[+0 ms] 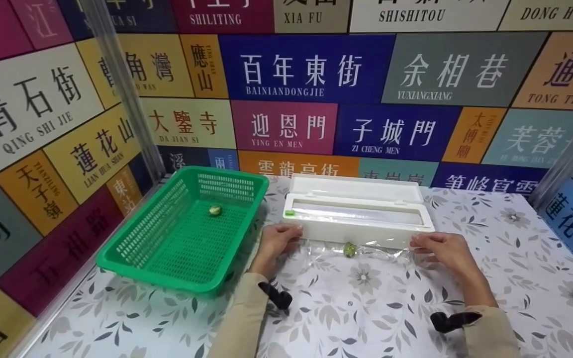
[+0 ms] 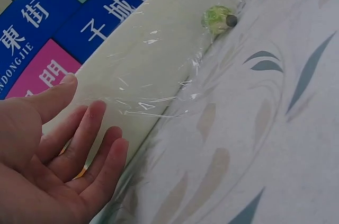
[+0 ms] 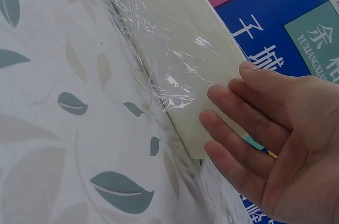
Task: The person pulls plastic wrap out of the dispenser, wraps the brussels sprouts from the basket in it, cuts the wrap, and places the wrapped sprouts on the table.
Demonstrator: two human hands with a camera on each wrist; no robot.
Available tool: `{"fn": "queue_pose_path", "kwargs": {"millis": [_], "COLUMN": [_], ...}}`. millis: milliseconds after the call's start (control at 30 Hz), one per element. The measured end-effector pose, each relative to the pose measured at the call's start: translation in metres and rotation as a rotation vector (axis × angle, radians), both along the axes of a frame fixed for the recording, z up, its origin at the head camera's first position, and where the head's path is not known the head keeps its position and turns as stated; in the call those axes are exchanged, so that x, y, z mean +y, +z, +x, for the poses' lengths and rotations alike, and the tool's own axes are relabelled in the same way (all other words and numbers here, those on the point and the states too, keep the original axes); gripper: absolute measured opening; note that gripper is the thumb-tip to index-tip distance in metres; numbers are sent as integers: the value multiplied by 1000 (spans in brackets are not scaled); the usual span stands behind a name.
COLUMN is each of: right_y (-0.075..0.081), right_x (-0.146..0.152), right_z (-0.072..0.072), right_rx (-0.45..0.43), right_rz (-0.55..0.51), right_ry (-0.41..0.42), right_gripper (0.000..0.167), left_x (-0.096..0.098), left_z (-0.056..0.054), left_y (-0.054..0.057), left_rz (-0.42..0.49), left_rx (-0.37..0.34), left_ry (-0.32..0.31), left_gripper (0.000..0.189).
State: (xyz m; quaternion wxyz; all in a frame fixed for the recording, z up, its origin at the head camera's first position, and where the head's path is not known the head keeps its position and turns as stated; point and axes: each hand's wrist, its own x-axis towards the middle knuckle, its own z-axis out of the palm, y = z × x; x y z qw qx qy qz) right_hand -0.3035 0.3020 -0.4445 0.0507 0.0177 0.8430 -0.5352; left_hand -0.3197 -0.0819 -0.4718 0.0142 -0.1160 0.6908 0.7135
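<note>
A white cling film dispenser (image 1: 356,233) with its lid up stands on the table. Clear film (image 2: 153,75) spreads along its front and onto the cloth. By the middle of the front lies a Brussels sprout (image 1: 349,249) in the film, its cut stem visible in the left wrist view. My left hand (image 1: 279,242) is at the dispenser's left front corner, fingers extended and thumb apart, fingertips right by the film. At the right front corner my right hand (image 1: 443,248) has its fingers loosely straight, thumb tip near the box edge.
Left of the dispenser stands a green plastic basket (image 1: 202,283) with another Brussels sprout (image 1: 215,210) in it. A green slider (image 1: 289,213) sits at the dispenser's left end. Sign-covered panels (image 1: 306,64) rise behind the floral tablecloth (image 1: 366,318).
</note>
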Motion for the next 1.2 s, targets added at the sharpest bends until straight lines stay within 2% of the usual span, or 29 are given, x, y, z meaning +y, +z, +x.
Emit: {"fn": "queue_pose_path", "kwargs": {"millis": [200, 333, 500, 667, 800, 1033, 1200], "right_y": [0, 0, -2, -3, -1, 3, 3], "right_x": [0, -1, -1, -3, -4, -3, 0], "right_z": [0, -1, -2, -1, 0, 1, 1], "right_rx": [39, -3, -33, -9, 2, 30, 42], "right_rz": [13, 33, 27, 25, 29, 30, 36], "right_ry": [-33, -45, 2, -18, -22, 21, 74], "right_gripper": [52, 54, 51, 48, 50, 53, 53], "left_x": [7, 6, 4, 3, 1, -5, -9], "left_z": [-1, -1, 0, 3, 4, 5, 7], "left_y": [0, 0, 1, 8, 10, 10, 9], "left_rz": [-36, -44, -67, -47, -65, -88, -80], "left_rx": [28, 40, 31, -10, 1, -17, -25], "left_ry": [25, 24, 11, -7, -32, -90, -120], "left_gripper": [15, 13, 12, 10, 8, 14, 10]}}
